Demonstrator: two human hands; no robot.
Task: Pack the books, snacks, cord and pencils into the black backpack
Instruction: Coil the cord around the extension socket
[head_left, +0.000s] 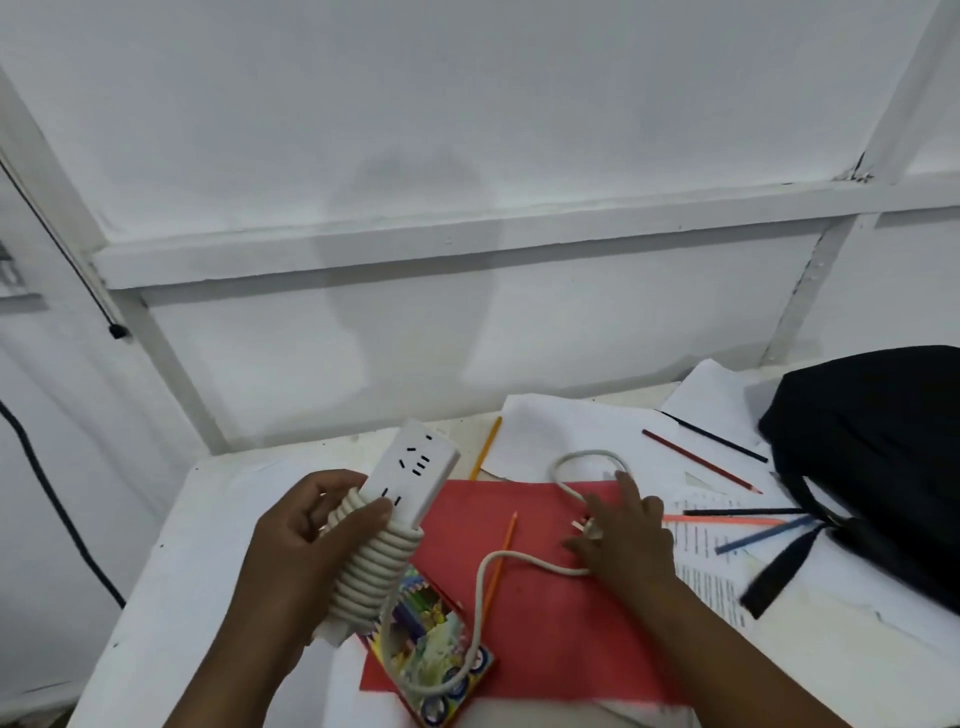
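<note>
My left hand (306, 525) grips a white power strip (415, 467), raised over the table's left part, with its cord (371, 569) wound in many turns around its lower half. The loose end of the cord (485, 587) trails across a red book (545, 597) to the plug (584, 527), where my right hand (628, 540) lies on it, fingers spread. A colourful pencil box (436, 660) lies on the red book's near-left corner. Loose pencils (701, 460) are scattered on white papers. The black backpack (878, 457) lies at the right edge.
The white table (208, 571) stands against a white panelled wall (467, 156). Printed sheets (711, 561) lie between the red book and the backpack, whose strap (779, 566) hangs over them. A black cable (47, 499) runs down the left wall.
</note>
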